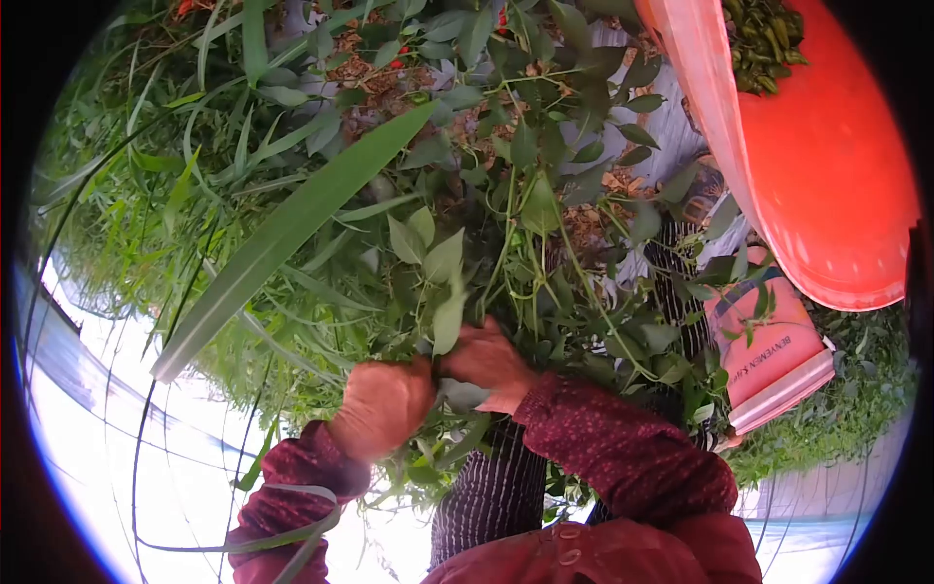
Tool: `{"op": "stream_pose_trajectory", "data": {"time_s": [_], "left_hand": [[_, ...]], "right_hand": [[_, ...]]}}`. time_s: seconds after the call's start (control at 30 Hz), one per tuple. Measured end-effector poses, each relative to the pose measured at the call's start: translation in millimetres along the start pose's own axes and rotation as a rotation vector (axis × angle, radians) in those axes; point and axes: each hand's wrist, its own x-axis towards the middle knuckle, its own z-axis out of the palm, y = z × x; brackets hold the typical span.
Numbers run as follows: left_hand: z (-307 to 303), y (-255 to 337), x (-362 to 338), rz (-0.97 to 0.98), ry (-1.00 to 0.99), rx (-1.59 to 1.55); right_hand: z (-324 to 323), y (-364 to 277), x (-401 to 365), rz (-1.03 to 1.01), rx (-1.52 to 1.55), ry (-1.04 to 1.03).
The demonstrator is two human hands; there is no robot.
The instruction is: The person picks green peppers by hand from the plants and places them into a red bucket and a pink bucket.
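Note:
Both hands are close together among the leafy stems of a pepper plant (443,263), in front of my striped trousers. My left hand (384,404) is closed like a fist, its fingertips turned into the leaves. Beside it, my right hand (486,360) has its fingers curled towards the left one, partly behind a hanging leaf. What they grip is hidden by the hands and foliage. Leaves hang directly above and around both hands. A long broad grass blade (302,238) slants across the left side, nearer to the camera.
An orange bucket (827,165) at the upper right holds green peppers (764,44). Below it is a pink object with printed lettering (769,350) and a pale edge. Red peppers (397,60) show among the plants at the top. Tall grass (126,234) fills the left.

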Motion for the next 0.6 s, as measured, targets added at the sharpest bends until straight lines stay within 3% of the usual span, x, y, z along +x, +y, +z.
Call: {"op": "stream_pose_trajectory", "data": {"time_s": [0.03, 0.07, 0.13, 0.17, 0.23, 0.3, 0.37, 0.43, 0.47, 0.53, 0.6], "left_hand": [[-13.3, 0.1, 0.9, 0.036, -0.013, -0.135], [-27.7, 1.1, 2.2, 0.045, -0.012, -0.137], [-52.8, -0.5, 4.6, 0.195, -0.056, -0.657], [-58.8, -7.2, 10.6, 0.126, -0.120, -0.868], [-54.5, -29.7, 37.5, -0.043, 0.017, -0.859], [-43.5, -63.4, 78.4, -0.141, 0.293, -1.089], [-12.0, -115.2, 131.7, -0.122, 0.604, -0.593], [14.6, -136.9, 177.1, -0.319, 0.558, -0.310], [26.3, -140.6, 194.4, -0.306, 0.565, -0.317], [50.7, -144.1, 219.4, -0.417, 0.224, 0.041], [70.4, -155.0, 236.2, -0.384, 0.115, 0.092]], "right_hand": [[5.8, -0.3, 4.2, 0.087, -0.211, 0.002], [4.9, 2.8, 2.0, 0.094, -0.216, 0.003], [-9.8, -1.0, 7.3, 0.203, -0.248, -0.456], [18.2, 10.2, -6.9, 0.092, -0.167, -0.092], [4.0, 3.3, -3.8, 0.079, -0.200, -0.170], [-1.1, -1.8, -1.7, 0.081, -0.268, -0.263], [8.9, 1.6, -3.0, 0.081, -0.321, -0.269], [13.5, 3.1, -6.4, 0.086, -0.377, -0.280], [9.7, 3.0, -6.7, 0.052, -0.343, -0.233], [7.1, -1.6, -7.6, 0.048, -0.303, -0.180], [3.3, -3.1, -7.2, 0.072, -0.206, -0.103]]}}
